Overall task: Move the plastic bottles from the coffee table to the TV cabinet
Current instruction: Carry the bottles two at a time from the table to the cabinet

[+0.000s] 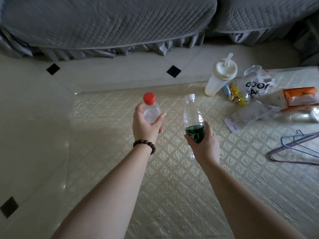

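Frame centre: left hand (144, 125) fingers grasp the red-capped bottle (150, 108); right hand (204, 144) fingers grasp the white-capped bottle (193, 116), both held above the bench (172, 187).

We note a clear bottle (151, 112) with a red cap (149, 98), and a second clear bottle (193, 118) with a white cap (191, 96) and a dark green label band. The desk (172, 178) carries a cream cover embossed in a diamond lattice. The floor (31, 118) is pale glossy tile with small black diamond insets. At far, the sofa cover (107, 23) is grey, quilted in fine lines. We also see a cream-white tumbler (219, 78), yellow and blue sweet wrappers (233, 93), an orange-and-white pack (300, 99), blue wire hangers (296, 145) and a brown bead bracelet (145, 144).
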